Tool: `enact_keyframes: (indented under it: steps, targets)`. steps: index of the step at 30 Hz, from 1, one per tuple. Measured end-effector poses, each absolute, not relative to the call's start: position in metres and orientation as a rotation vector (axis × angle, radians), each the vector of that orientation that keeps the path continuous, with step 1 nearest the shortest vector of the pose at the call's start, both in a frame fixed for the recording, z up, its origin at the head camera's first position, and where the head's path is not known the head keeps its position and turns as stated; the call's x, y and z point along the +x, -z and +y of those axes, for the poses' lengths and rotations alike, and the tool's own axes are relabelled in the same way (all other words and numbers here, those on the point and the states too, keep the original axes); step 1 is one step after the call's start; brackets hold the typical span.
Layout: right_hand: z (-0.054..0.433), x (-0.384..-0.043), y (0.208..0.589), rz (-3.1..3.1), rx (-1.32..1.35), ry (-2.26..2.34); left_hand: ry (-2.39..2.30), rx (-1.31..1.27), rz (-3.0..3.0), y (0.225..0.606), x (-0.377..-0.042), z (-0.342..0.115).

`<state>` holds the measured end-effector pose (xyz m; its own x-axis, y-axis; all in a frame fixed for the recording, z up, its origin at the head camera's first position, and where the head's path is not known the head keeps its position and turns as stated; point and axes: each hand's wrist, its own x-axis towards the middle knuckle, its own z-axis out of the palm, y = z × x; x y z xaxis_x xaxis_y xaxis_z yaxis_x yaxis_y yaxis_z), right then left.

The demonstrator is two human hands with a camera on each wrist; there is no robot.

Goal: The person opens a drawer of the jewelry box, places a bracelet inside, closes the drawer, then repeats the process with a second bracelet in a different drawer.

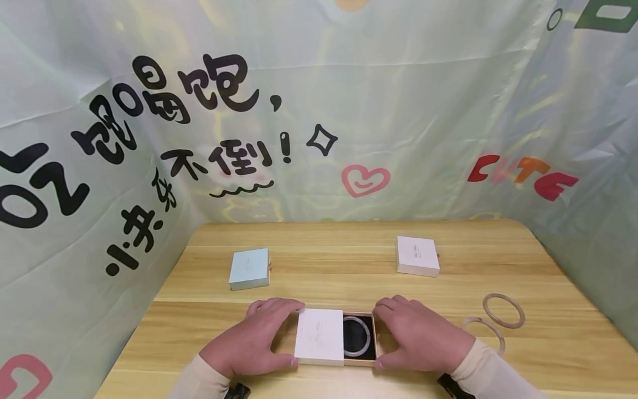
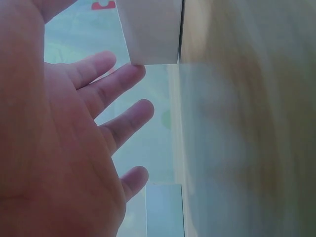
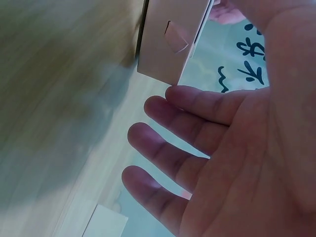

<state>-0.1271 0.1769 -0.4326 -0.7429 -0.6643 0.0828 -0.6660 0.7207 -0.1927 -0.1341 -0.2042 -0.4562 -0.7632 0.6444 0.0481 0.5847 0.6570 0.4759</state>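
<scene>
A pale pink box (image 1: 319, 337) lies in front of me, its sleeve on the left and its drawer partly out on the right. A translucent bangle (image 1: 367, 336) sits on the drawer's black lining (image 1: 355, 336), partly covered by the sleeve. My left hand (image 1: 251, 341) has its thumb and a fingertip at the sleeve's left corners, fingers fairly straight and spread in the left wrist view. My right hand (image 1: 418, 338) is likewise at the drawer's outer corners. In the right wrist view, a small pull tab (image 3: 176, 38) shows on the drawer's end (image 3: 160, 54).
Two loose bangles (image 1: 503, 310) lie on the wooden table (image 1: 339, 260) beyond my right wrist. A light blue box (image 1: 250, 267) is at the back left, a white box (image 1: 417, 255) at the back right. Printed cloth (image 1: 423, 111) hangs behind and along the sides.
</scene>
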Motion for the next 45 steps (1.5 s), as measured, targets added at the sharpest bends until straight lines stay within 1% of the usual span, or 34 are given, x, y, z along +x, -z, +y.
enact_keyframes:
  steps: [24, 34, 45]
  targets:
    - [0.152, -0.132, 0.432, -2.891, 1.142, -0.311, -0.735, 1.066, 2.765, 0.457, -0.134, -0.204]
    - [0.141, -0.134, 0.433, -2.914, 1.155, -0.309, -0.733, 1.021, 2.745, 0.456, -0.134, -0.204]
    - [0.131, -0.137, 0.433, -2.911, 1.182, -0.307, -0.722, 1.04, 2.75, 0.458, -0.135, -0.205]
